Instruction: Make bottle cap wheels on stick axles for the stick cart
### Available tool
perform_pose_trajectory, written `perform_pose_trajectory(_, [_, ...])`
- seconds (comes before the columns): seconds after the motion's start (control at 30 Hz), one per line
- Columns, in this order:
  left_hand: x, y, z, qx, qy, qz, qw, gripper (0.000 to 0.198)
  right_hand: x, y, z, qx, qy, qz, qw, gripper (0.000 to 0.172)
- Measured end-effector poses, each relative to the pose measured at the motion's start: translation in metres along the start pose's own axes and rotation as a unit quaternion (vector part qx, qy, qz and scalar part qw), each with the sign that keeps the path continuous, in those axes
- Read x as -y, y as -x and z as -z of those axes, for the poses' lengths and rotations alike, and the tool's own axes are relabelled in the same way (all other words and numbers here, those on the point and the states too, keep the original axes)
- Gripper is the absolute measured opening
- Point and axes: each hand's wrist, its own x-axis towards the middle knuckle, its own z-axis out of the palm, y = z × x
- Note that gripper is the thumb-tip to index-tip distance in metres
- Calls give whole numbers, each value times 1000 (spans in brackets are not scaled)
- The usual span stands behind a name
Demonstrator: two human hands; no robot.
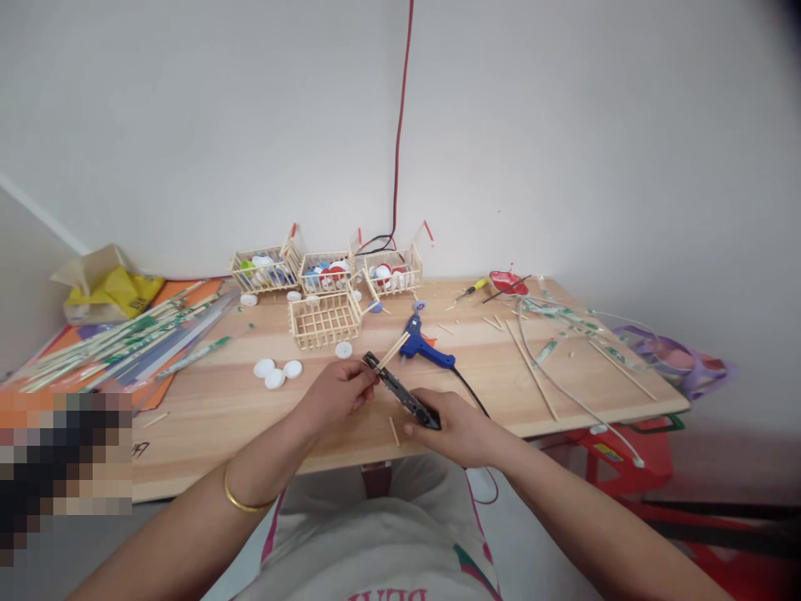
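My right hand [460, 428] is wrapped around the handles of dark pliers [404, 394], which slant up and left above the table. Beside the jaws, my left hand [341, 391] pinches the near end of thin wooden sticks [394, 351]. The sticks cross the jaw end and point away toward a blue glue gun [418, 344] lying on its side. Left of the glue gun stands a small stick basket [322, 321]. Several white bottle caps [275, 378] lie to the left of my left hand.
Three stick carts [266, 269] filled with coloured caps stand along the wall. Bundled sticks [138, 334] in plastic lie at left. A yellow-handled knife [479, 285], loose sticks [531, 371] and a pale cable tie [563, 405] lie at right. A red stool [632, 459] stands below.
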Motion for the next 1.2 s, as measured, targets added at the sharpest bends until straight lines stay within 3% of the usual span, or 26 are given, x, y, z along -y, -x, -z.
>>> perform_pose_trajectory(0.27, [1,-5,2,9,-15,9,1000,38,-8,-2,-5,-13,14,-26,999,16])
perform_pose_trajectory(0.5, [-2,-9,1,6,8,16,1000,38,-5,-5,5,12,9,-26,1000,27])
perform_pose_trajectory(0.8, [-5,-7,-3,-8,43,28,999,31,-4,-7,7,-13,105,-64,992,40])
perform_pose_trajectory(1.2, [5,-11,-2,-4,64,59,996,27,-12,-24,10,23,170,-62,983,41])
